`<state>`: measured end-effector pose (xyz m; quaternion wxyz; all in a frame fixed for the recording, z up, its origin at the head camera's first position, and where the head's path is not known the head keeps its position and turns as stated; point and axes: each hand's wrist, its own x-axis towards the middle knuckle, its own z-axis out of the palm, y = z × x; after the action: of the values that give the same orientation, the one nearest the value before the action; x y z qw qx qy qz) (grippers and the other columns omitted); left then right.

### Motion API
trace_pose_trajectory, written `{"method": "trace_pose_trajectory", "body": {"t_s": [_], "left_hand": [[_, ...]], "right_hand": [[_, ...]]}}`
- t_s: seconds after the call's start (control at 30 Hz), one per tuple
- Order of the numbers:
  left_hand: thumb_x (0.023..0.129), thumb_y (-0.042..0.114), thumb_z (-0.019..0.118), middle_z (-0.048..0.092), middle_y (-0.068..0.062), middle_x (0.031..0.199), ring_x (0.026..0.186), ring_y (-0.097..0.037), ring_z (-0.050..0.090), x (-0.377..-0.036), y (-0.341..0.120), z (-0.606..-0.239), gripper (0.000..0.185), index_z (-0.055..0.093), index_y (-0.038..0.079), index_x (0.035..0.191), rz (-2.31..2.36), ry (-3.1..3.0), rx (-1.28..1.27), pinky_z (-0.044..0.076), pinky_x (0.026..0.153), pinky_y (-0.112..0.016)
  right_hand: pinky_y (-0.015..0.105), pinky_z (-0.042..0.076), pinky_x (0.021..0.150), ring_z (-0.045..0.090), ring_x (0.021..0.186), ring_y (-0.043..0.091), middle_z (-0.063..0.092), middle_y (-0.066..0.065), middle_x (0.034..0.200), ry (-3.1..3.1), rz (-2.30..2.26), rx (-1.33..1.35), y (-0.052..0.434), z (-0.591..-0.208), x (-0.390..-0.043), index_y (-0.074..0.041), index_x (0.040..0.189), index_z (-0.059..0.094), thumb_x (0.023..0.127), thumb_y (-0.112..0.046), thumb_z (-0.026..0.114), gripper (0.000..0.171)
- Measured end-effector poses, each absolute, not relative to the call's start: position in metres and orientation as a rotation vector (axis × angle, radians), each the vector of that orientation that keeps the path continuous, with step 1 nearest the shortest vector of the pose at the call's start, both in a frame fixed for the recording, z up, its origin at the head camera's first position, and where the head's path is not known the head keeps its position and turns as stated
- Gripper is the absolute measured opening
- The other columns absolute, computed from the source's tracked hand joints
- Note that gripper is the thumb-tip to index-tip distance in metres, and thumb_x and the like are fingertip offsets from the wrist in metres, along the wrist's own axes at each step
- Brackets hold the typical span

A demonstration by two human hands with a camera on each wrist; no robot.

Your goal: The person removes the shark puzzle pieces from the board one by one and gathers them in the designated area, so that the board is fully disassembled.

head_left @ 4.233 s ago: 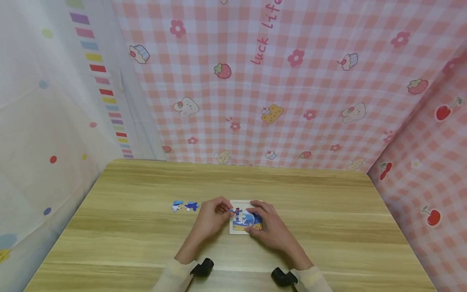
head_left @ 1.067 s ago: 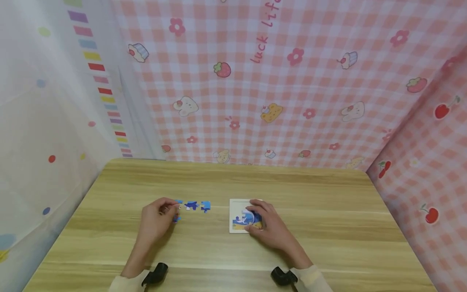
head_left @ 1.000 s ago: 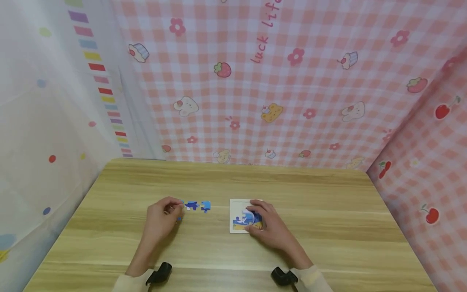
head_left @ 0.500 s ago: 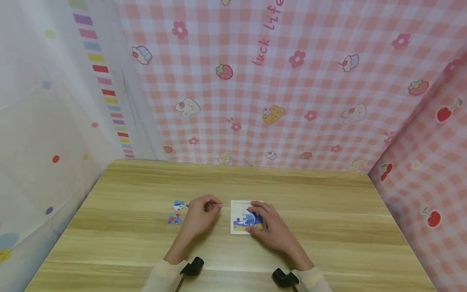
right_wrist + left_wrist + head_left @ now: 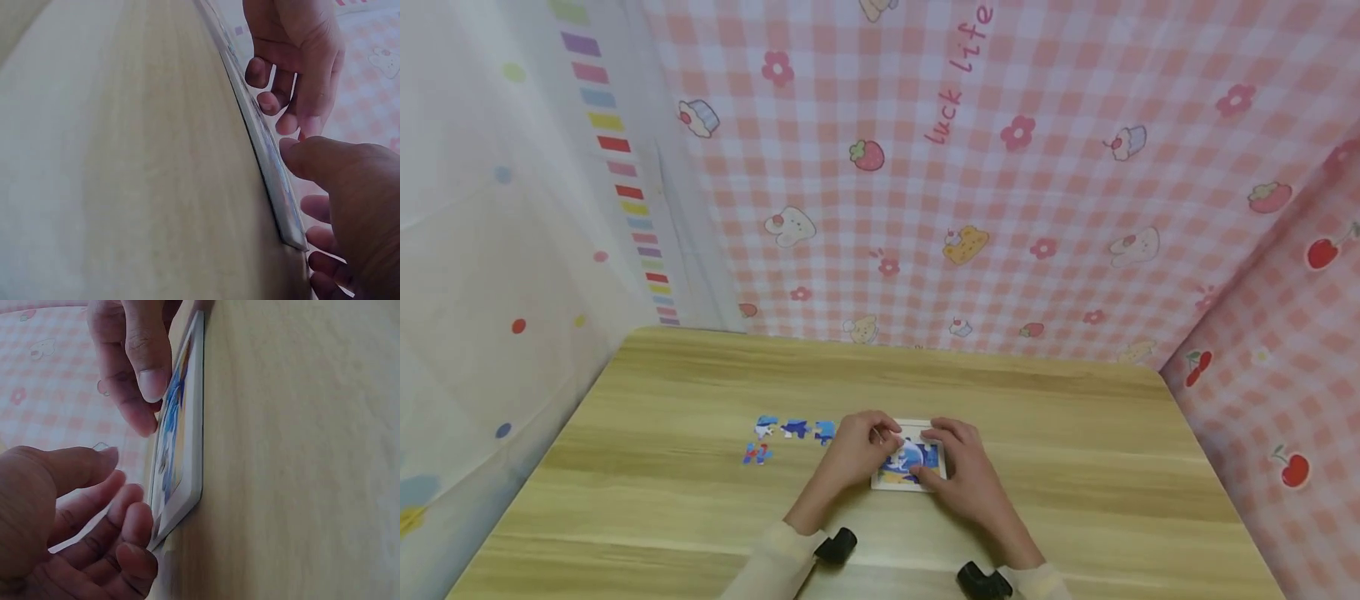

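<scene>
A small jigsaw puzzle in a white-bordered frame (image 5: 880, 486) lies on the table, partly filled with a blue and yellow picture. Over its upper left part is my left hand (image 5: 855, 448), thumb and index finger near each other. In the left wrist view the left hand (image 5: 69, 519) has its fingers loosely bent, and no piece shows between them. My right hand (image 5: 966, 462) spans the puzzle's right side, thumb over the picture and fingers toward the far edge. The right thumb (image 5: 312, 156) is close to the frame's edge in the right wrist view; contact is unclear.
Loose jigsaw pieces lie left of the left hand: a blue-white one (image 5: 766, 427), a dark blue one (image 5: 795, 429), a light blue one (image 5: 824, 431), and red-blue shapes (image 5: 757, 453). The wooden table (image 5: 662, 500) meets a checked cloth (image 5: 850, 208) behind.
My left hand has moved right from the loose pieces to the puzzle. Red-blue shapes, earlier at the puzzle, now lie at left. My right fingers have shifted slightly right, uncovering more dark blue.
</scene>
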<state>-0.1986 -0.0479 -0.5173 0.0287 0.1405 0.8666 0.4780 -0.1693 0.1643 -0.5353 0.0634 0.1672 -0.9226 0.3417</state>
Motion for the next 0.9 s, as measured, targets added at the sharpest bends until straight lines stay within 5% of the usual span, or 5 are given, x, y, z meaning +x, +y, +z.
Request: {"method": "trace_pose_trajectory", "body": {"t_s": [0.27, 0.9], "left_hand": [[0.083, 0.018, 0.083, 0.063, 0.0, 0.085, 0.074, -0.01, 0.051, -0.197, -0.037, -0.519, 0.018, 0.077, 0.011, 0.099, 1.264, 2.769, 0.421, 0.043, 0.068, -0.025], [0.079, 0.022, 0.087, 0.063, 0.001, 0.087, 0.076, -0.011, 0.052, -0.19, -0.032, -0.525, 0.025, 0.078, 0.018, 0.101, 1.263, 2.833, 0.327, 0.041, 0.068, -0.026]], "right_hand": [[0.055, 0.041, 0.113, 0.047, 0.136, 0.031, 0.059, 0.008, 0.141, -2.766, 1.07, 0.49, 0.167, -0.541, -0.171, -0.015, 0.113, 0.074, 0.083, -0.029, 0.086, 0.035], [0.051, 0.044, 0.108, 0.051, 0.126, 0.027, 0.064, 0.004, 0.128, -2.747, 1.084, 0.506, 0.167, -0.54, -0.172, -0.012, 0.109, 0.077, 0.08, -0.027, 0.088, 0.035]]}}
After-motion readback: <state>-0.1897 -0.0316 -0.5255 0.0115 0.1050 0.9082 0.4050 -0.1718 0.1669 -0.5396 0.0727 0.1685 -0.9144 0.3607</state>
